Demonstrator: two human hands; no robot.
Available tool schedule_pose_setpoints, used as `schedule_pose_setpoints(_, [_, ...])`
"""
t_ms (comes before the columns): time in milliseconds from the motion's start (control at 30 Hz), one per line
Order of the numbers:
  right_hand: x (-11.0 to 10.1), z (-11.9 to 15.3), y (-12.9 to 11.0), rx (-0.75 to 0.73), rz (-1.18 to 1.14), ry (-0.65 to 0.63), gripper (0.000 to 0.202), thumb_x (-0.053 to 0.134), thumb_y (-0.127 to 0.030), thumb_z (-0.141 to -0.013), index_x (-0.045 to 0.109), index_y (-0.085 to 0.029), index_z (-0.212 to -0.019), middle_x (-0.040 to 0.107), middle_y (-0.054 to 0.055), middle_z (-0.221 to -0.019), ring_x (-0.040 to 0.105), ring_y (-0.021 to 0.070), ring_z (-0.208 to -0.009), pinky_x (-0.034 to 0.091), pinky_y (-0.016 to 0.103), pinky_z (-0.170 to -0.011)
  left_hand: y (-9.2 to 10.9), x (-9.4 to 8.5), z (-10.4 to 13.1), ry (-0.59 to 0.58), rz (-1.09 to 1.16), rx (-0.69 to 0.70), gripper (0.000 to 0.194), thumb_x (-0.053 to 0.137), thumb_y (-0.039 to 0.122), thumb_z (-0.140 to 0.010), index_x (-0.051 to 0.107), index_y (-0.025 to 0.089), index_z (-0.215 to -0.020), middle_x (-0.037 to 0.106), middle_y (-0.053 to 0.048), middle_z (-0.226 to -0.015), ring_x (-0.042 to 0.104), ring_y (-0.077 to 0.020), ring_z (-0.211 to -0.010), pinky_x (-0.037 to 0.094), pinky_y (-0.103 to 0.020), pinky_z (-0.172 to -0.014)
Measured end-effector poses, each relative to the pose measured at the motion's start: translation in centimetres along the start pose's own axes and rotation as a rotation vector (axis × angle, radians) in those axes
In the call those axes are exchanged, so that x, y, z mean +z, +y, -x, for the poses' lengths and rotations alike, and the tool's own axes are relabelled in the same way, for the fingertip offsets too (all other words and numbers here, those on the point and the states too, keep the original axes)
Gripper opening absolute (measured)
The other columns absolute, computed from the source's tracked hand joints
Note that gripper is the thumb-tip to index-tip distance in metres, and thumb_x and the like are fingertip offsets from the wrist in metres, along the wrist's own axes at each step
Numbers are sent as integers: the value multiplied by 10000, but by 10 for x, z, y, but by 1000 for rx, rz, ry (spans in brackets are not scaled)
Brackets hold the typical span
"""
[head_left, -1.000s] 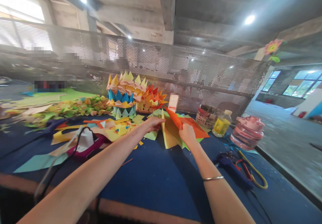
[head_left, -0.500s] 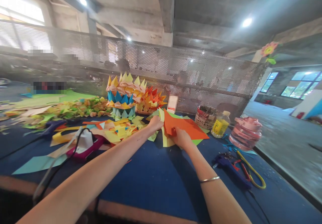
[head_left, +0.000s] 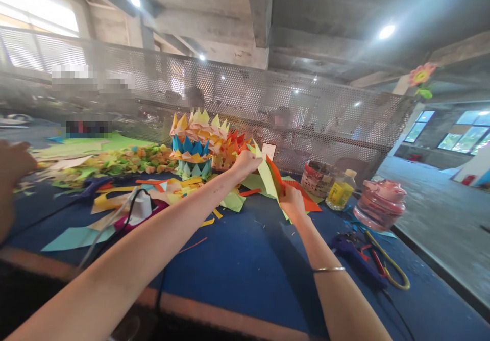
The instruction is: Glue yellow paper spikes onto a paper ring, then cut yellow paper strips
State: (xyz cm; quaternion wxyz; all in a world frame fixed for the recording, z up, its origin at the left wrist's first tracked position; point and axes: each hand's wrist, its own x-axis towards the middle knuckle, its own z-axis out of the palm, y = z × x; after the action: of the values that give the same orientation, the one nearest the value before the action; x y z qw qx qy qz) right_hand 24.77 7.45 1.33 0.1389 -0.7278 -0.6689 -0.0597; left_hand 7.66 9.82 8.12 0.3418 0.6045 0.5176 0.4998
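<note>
My left hand [head_left: 247, 164] pinches the upper end of a pale yellow paper sheet [head_left: 268, 176]. Lower down and to the right, my right hand [head_left: 293, 202] grips the same sheet near its bottom edge; its fingers are partly hidden. An orange paper sheet [head_left: 274, 172] stands up right behind the yellow one, and more orange paper [head_left: 306, 198] lies behind my right hand over green paper. Left of my left hand are folded paper crowns, among them a blue and orange one [head_left: 191, 148].
Paper scraps [head_left: 130, 161] cover the left side, near a power strip [head_left: 126, 218]. A basket [head_left: 316, 176], yellow bottle [head_left: 340, 192], pink jug [head_left: 378, 205], purple glue gun [head_left: 360, 262] and yellow-handled tool [head_left: 398, 274] stand right. Another person's hand [head_left: 15, 162] shows at the left edge.
Both hands have lifted the yellow sheet and the orange one behind it, tilting them up on edge. Another person's hand has come in at the left.
</note>
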Motion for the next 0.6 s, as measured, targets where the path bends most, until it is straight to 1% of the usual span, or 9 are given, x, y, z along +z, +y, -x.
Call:
schedule_pose_setpoints(67, [-2,-1,2,30,-6,22,284,554,-337,-901,572,-165,-1127,609,66,-1113,612,190,-955,519,392,-807,13,-8,0,38,-120,65,218,589,317,-884,610,122,-978,625,-33,-957,618,-181,-808,526,-339,-701])
schedule_pose_setpoints(133, [-3,-1,3,54,-15,42,288,557,-337,-900,570,-163,-1129,608,68,-1114,611,194,-961,517,395,-810,25,-17,2,77,-226,152,177,610,286,-861,609,117,-808,604,1,-806,588,-154,-716,492,-295,-644])
schedule_pose_setpoints(200, [-4,-1,3,69,-30,54,288,555,-337,-901,569,-166,-1131,607,69,-1116,610,195,-964,516,395,-812,36,-26,7,114,-310,254,253,623,190,-813,533,129,-585,510,25,-628,527,-131,-647,413,-252,-604])
schedule_pose_setpoints(267, [-4,0,2,75,-49,55,288,552,-337,-902,568,-166,-1134,606,69,-1119,610,194,-962,517,396,-812,48,-35,15,148,-374,359,371,600,99,-762,408,157,-450,388,30,-533,473,-118,-630,333,-242,-595])
schedule_pose_setpoints(333, [-3,1,0,78,-72,48,290,552,-338,-902,567,-167,-1136,605,68,-1122,610,193,-961,517,398,-813,60,-43,27,177,-424,443,401,586,56,-725,341,172,-429,324,35,-519,429,-109,-623,297,-254,-609])
schedule_pose_setpoints(433, [-1,2,-3,71,-120,31,288,551,-337,-903,568,-170,-1137,600,70,-1136,606,194,-970,513,402,-823,80,-58,48,221,-479,520,384,575,51,-721,333,169,-448,288,41,-541,410,-103,-624,289,-271,-658])
schedule_pose_setpoints(467, [1,3,-4,59,-143,22,287,550,-337,-903,568,-172,-1138,598,70,-1142,604,194,-975,511,404,-828,86,-64,56,241,-501,546,372,571,59,-733,347,167,-457,279,42,-546,418,-104,-624,290,-276,-669])
schedule_pose_setpoints(533, [6,5,-5,17,-202,-8,291,550,-338,-903,567,-171,-1140,596,71,-1148,602,198,-984,508,410,-834,98,-76,70,313,-602,651,346,562,87,-758,393,161,-465,274,42,-543,446,-108,-614,304,-277,-667])
schedule_pose_setpoints(600, [13,7,-7,-50,-282,-57,284,553,-338,-901,573,-172,-1130,597,70,-1147,600,198,-987,505,412,-840,108,-88,83,356,-598,732,320,560,113,-774,465,152,-471,319,37,-522,475,-115,-618,332,-276,-684])
